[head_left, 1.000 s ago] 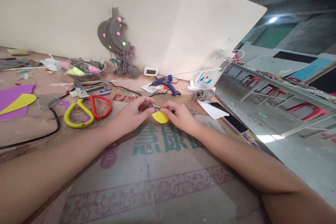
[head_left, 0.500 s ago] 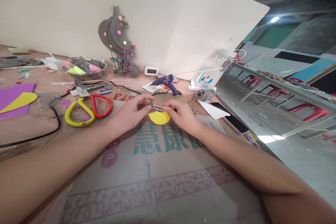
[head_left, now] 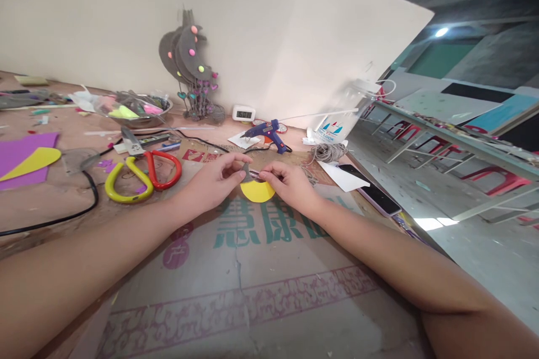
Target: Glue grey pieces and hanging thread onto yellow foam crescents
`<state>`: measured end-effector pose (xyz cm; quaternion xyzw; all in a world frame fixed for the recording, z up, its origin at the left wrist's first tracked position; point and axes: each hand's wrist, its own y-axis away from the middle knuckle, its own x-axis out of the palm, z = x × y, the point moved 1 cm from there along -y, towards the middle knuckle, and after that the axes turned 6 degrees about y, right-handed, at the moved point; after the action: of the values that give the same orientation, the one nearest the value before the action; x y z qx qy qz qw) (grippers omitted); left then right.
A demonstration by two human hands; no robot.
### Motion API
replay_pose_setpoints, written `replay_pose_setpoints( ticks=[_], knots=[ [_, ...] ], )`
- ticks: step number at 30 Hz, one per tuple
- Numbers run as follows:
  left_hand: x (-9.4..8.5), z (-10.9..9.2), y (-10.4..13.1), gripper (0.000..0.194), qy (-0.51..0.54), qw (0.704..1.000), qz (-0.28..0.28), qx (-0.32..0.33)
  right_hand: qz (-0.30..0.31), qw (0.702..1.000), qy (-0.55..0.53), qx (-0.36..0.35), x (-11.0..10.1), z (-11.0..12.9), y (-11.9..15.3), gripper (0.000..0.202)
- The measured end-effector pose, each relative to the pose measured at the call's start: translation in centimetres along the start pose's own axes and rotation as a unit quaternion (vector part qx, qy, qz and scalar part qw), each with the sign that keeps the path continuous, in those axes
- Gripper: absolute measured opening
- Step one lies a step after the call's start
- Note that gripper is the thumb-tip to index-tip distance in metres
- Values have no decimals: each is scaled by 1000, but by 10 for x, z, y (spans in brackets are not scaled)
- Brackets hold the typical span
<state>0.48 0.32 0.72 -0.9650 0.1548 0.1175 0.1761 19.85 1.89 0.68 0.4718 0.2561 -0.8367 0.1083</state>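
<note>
My left hand point(head_left: 225, 178) pinches the left end of a small curved piece, grey at its upper edge, with a yellow rounded part point(head_left: 257, 192) below. At the right end of that piece, the fingers of my right hand point(head_left: 286, 182) are pressed together on it. Both hands are a little above the printed cardboard point(head_left: 202, 286). Just beyond them lies a blue glue gun point(head_left: 272, 133) by a white paper scrap. Scissors with yellow and red handles point(head_left: 164, 185) lie left of my left hand.
Purple and yellow sheets point(head_left: 36, 151) and a black cable point(head_left: 95, 196) lie left. Further back are a filled bowl point(head_left: 141, 118), grey hanging crescents point(head_left: 189, 53) and a small clock point(head_left: 243, 113). Grey twine point(head_left: 328, 152), a plastic jug point(head_left: 337, 123) and a phone point(head_left: 374, 193) stand or lie right.
Both hands still hold the piece at its two ends. The yellow part has shifted very slightly right and down in view.
</note>
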Motion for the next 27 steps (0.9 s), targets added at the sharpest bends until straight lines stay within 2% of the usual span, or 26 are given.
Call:
replay_pose_setpoints(
  ticks=[4, 8, 10, 15, 21, 27],
  knots=[
    [0, -1, 0, 28, -4, 1000, 7, 3, -14, 999, 24, -18, -1, 1, -2, 25],
    [1, 0, 0, 29, -4, 1000, -6, -3, -105, 989, 66, -86, -9, 10, 0, 22],
    [1, 0, 0, 30, 0, 1000, -13, -9, -128, 983, 70, -113, -12, 17, 3, 24],
    [1, -3, 0, 27, -17, 1000, -12, 0, -100, 979, 70, -160, -13, 27, 9, 25],
    [1, -2, 2, 28, -36, 999, -26, 5, -43, 983, 111, -142, -6, 20, 4, 18],
    [-2, -5, 2, 31, -48, 998, -24, -25, -71, 988, 77, -116, -5, 16, 2, 15]
  ],
)
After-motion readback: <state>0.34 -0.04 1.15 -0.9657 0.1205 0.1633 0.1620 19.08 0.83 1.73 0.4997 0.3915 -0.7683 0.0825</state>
